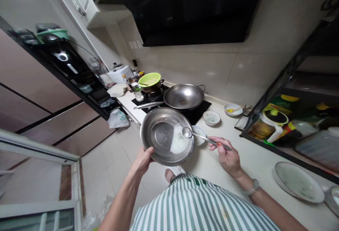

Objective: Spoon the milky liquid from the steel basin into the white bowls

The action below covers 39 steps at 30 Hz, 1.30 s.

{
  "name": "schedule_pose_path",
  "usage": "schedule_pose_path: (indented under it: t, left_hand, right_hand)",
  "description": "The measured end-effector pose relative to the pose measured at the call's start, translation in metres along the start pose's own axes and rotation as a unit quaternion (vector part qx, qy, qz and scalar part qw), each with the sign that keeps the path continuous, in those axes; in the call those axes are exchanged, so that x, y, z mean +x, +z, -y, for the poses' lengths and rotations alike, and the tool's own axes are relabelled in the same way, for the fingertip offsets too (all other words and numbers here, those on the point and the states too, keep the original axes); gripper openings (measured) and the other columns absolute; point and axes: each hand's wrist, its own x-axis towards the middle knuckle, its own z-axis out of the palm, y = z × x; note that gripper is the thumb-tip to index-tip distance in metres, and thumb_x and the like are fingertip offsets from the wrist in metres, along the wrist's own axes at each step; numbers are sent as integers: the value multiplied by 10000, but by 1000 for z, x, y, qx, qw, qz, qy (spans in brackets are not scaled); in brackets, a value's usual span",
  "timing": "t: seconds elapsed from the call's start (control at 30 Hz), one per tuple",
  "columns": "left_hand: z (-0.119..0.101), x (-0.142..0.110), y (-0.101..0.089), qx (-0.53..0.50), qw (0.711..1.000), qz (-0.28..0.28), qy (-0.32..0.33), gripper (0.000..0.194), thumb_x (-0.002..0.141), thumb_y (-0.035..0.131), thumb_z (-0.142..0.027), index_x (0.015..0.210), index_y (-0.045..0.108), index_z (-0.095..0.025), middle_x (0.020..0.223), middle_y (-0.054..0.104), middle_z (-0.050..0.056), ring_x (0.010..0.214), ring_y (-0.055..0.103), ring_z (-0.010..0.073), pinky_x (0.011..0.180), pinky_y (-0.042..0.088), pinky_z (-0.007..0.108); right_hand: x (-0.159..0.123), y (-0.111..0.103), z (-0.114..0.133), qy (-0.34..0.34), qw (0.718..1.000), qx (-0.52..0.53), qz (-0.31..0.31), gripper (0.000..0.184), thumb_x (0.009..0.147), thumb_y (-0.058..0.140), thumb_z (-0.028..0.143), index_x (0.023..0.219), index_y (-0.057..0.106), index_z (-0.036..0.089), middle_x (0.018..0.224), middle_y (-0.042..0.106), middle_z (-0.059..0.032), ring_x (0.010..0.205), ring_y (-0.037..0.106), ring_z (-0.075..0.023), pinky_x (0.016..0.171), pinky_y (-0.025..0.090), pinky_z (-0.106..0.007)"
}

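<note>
My left hand (144, 158) grips the near-left rim of a wide metal basin (156, 125), its thumb over the edge. The basin is tilted, and a white liquid (178, 142) with green flecks has pooled on its right side. In my right hand (227, 153) is a long-handled metal spoon (187, 132), its bowl just over the liquid at the basin's right wall. Behind the spoon, a small white bowl (199, 132) on the counter is partly hidden by the basin.
A wok (182, 97) sits on the black stove, its handle pointing left, with a green colander (149, 80) behind it. On the counter are a small bowl (211, 118), a bowl with something yellow (233, 109) and a large plate (298, 181). A black rack (280, 150) borders the right.
</note>
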Motion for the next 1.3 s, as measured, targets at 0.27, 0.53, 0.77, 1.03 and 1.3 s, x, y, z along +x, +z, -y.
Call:
schedule_pose_path:
  t: [0.27,0.53,0.77,1.03,1.3]
  left_hand:
    - [-1,-3,5,1,1000,2,-6,242,523,556,-182,763,534,-171,531,596,-24,493,553,135,509,510,261]
    - [-3,-2,5,3,1000,3,-1,269,526,563,-179,794,543,-169,533,592,-31,485,552,137,509,506,265]
    - [-3,-3,5,5,1000,7,-6,243,525,562,-191,765,534,-173,519,580,-37,474,523,117,498,481,239]
    - [-2,-3,4,11,1000,6,-4,251,528,567,-203,776,542,-173,541,590,-29,498,543,132,514,490,257]
    - [-5,0,9,10,1000,7,-1,277,507,561,-199,782,546,-170,545,602,-18,508,570,152,524,511,281]
  right_hand:
    - [-2,-1,-6,24,998,23,44,153,1002,474,240,1023,624,222,1004,712,-73,624,702,-142,566,608,-282]
    - [2,-6,-3,89,995,22,-31,208,1002,492,348,964,618,187,923,718,-77,584,698,-149,557,603,-297]
    - [7,-8,-7,119,991,11,-58,261,976,521,426,914,603,186,866,723,-77,555,686,-156,533,596,-304]
    - [9,-13,-13,171,980,37,-99,312,935,555,509,897,552,199,835,731,-78,537,698,-180,553,608,-334]
    - [14,-14,-11,171,977,59,-112,301,915,582,494,899,553,194,831,728,-77,541,697,-178,597,621,-355]
